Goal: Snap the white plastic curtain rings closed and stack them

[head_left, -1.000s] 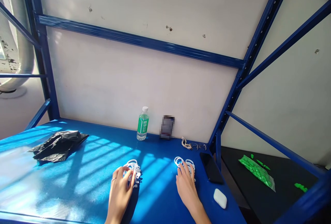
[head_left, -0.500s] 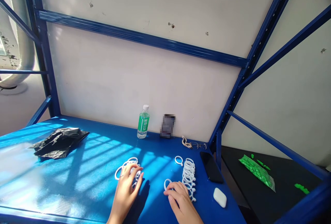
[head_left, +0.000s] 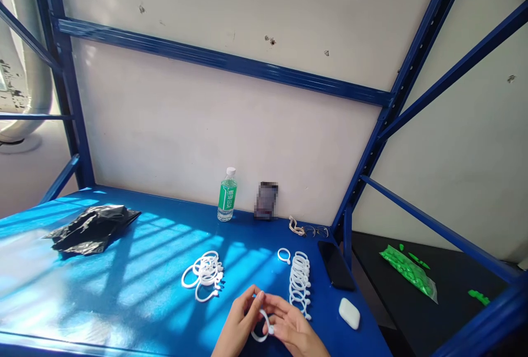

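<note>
White ring (head_left: 270,329) in both hands (head_left: 239,318) (head_left: 295,327); bag (head_left: 432,290): green pieces (head_left: 404,269); bottle (head_left: 227,195): liquid (head_left: 225,215)

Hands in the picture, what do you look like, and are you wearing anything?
The left hand and right hand are slim-fingered and bare, without gloves. No sleeve, watch or bracelet shows, and I can't make out any markings.

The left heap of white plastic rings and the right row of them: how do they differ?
The left heap of white plastic rings is jumbled; the right row is lined up, overlapping. The left heap spreads wider; the right row runs narrow. Both lie on the blue table.
</note>
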`<state>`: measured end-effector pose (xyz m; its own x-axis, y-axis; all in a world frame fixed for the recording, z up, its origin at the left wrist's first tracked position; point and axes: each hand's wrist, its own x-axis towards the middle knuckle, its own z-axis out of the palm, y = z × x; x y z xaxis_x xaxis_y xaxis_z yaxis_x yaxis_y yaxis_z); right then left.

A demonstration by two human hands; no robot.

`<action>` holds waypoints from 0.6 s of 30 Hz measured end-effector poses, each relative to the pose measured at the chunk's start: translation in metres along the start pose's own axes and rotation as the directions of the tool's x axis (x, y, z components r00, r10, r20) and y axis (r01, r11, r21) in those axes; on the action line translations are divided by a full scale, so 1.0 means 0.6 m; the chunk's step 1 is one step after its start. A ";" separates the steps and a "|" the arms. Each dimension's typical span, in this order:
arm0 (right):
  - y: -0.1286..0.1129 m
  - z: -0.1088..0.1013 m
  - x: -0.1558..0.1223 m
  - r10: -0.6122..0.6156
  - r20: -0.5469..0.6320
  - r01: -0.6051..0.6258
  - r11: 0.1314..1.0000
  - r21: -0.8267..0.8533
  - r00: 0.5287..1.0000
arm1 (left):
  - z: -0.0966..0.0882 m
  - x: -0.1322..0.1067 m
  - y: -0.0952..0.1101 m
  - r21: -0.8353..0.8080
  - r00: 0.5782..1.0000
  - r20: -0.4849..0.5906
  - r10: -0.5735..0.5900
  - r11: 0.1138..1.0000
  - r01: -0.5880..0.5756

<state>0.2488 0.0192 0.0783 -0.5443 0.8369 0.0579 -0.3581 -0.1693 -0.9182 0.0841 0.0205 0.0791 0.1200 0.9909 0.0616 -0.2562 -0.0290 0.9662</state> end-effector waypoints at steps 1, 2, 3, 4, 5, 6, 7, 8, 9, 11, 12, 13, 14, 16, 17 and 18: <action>0.002 0.001 -0.001 -0.013 -0.006 0.014 0.999 0.047 1.000 | 0.003 0.001 -0.001 -0.077 0.999 -0.001 -0.040 0.996 0.040; 0.002 0.004 -0.002 -0.027 -0.020 0.028 0.996 0.087 0.999 | 0.005 0.002 -0.002 -0.146 0.997 -0.008 -0.073 0.987 0.071; 0.001 0.009 -0.002 -0.038 -0.042 0.043 0.992 0.120 0.998 | 0.008 0.002 -0.002 -0.203 0.995 -0.017 -0.096 0.975 0.091; 0.000 0.014 -0.002 -0.047 -0.074 0.058 0.987 0.151 0.996 | 0.011 0.002 -0.002 -0.246 0.993 -0.029 -0.110 0.964 0.100; -0.002 0.020 -0.001 -0.050 -0.113 0.070 0.981 0.179 0.992 | 0.014 0.002 -0.003 -0.276 0.993 -0.035 -0.116 0.956 0.102; -0.004 0.025 0.000 -0.049 -0.157 0.080 0.976 0.202 0.986 | 0.016 0.002 -0.004 -0.294 0.993 -0.032 -0.117 0.950 0.103; -0.005 0.029 0.001 -0.045 -0.203 0.090 0.972 0.219 0.978 | 0.017 0.002 -0.006 -0.303 0.993 -0.026 -0.114 0.948 0.101; -0.005 0.033 0.003 -0.043 -0.244 0.100 0.968 0.228 0.969 | 0.018 0.002 -0.009 -0.305 0.994 -0.020 -0.109 0.947 0.098; -0.004 0.036 0.005 -0.045 -0.274 0.110 0.967 0.229 0.961 | 0.019 0.002 -0.011 -0.301 0.995 -0.011 -0.104 0.949 0.095; -0.002 0.038 0.008 -0.060 -0.306 0.130 0.968 0.214 0.950 | 0.019 0.001 -0.018 -0.280 0.996 0.008 -0.091 0.956 0.090; 0.000 0.038 0.009 -0.067 -0.313 0.137 0.969 0.205 0.947 | 0.019 0.000 -0.022 -0.260 0.996 0.026 -0.089 0.961 0.093; 0.002 0.037 0.009 -0.071 -0.317 0.139 0.970 0.197 0.946 | 0.020 0.000 -0.025 -0.237 0.995 0.049 -0.090 0.967 0.099; 0.004 0.035 0.010 -0.073 -0.319 0.139 0.972 0.191 0.945 | 0.021 -0.001 -0.028 -0.216 0.993 0.073 -0.093 0.971 0.107; 0.007 0.032 0.011 -0.061 -0.314 0.127 0.973 0.193 0.947 | 0.023 -0.001 -0.034 -0.190 0.987 0.115 -0.112 0.973 0.132; 0.008 0.031 0.011 -0.048 -0.303 0.114 0.972 0.206 0.952 | 0.024 -0.001 -0.036 -0.184 0.984 0.132 -0.121 0.972 0.144; 0.009 0.030 0.012 -0.030 -0.288 0.099 0.969 0.228 0.957 | 0.025 -0.001 -0.038 -0.196 0.980 0.143 -0.137 0.967 0.164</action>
<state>0.2294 0.0147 0.0810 -0.2914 0.9561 -0.0304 -0.5735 -0.2001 -0.7944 0.1041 0.0188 0.0610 0.2902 0.9563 -0.0365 -0.4162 0.1605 0.8950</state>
